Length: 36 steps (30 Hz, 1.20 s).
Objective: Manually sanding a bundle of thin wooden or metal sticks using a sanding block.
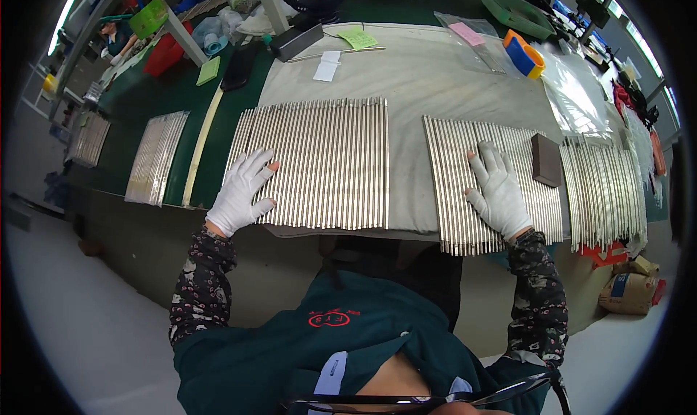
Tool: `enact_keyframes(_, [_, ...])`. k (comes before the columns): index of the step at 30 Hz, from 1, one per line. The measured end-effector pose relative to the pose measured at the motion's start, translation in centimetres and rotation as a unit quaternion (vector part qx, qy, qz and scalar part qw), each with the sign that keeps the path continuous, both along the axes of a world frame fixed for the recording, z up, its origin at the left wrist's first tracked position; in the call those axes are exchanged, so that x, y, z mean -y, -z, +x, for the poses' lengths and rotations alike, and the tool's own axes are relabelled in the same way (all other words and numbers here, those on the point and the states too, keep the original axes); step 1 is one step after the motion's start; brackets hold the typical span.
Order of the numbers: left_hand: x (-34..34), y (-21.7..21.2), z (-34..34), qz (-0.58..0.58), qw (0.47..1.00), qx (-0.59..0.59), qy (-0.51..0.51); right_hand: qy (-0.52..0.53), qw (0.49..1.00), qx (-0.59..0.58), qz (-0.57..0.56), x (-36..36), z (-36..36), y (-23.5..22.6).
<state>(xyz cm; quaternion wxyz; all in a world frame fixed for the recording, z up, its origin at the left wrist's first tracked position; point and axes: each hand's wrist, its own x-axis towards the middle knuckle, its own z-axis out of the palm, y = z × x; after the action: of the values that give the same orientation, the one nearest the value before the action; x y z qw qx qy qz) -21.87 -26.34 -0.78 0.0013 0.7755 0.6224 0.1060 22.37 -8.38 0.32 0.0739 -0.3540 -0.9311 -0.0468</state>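
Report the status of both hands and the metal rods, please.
Left hand flat, open, on the left rod batch. Right hand flat, open, on the right rod batch. Dark block lies on rods beside right hand.

Clear plastic bag lying at table's far edge, pink slip showing inside. Green paper note and white slip lying on grey cloth, far middle. More clear bags piling far right. Brown sack with blue label patch sitting on floor, lower right, beside red-orange piece.
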Motion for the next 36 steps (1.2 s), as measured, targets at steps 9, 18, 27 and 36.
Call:
enact_keyframes(9, [0.1, -1.3, 1.3, -0.01, 1.0, -0.014, -0.015, -0.027, 0.999, -0.03, -0.004, -0.3, 0.8, 0.4])
enact_keyframes(18, [0.1, -1.3, 1.5, -0.008, 1.0, -0.001, -0.011, -0.033, 0.999, -0.009, -0.005, -0.7, 1.2, 0.3])
enact_keyframes(27, [0.5, -1.5, 1.8, -0.009, 1.0, 0.004, -0.018, -0.006, 0.999, 0.006, -0.044, 0.0, 0.4, -0.6])
enact_keyframes(36, [0.4, -2.0, 2.0, -0.027, 0.999, 0.026, -0.022, -0.013, 0.999, 0.015, -0.038, 0.0, 0.6, -0.8])
